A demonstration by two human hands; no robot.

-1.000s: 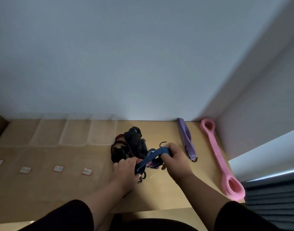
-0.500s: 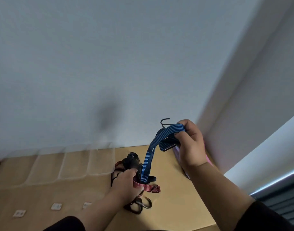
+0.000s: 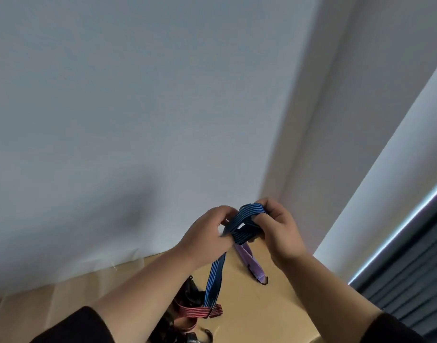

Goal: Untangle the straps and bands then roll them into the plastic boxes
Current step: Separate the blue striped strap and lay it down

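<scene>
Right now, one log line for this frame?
both hands: left hand and right hand grip blue strap | strap tail hangs to tangle | purple band on table

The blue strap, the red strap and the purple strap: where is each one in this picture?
blue strap (image 3: 247,220), head view, on the striped fold held up between both hands.
red strap (image 3: 198,312), head view, on the flat striped stretch lying on the table.
purple strap (image 3: 253,264), head view, on its middle below the hands.
</scene>
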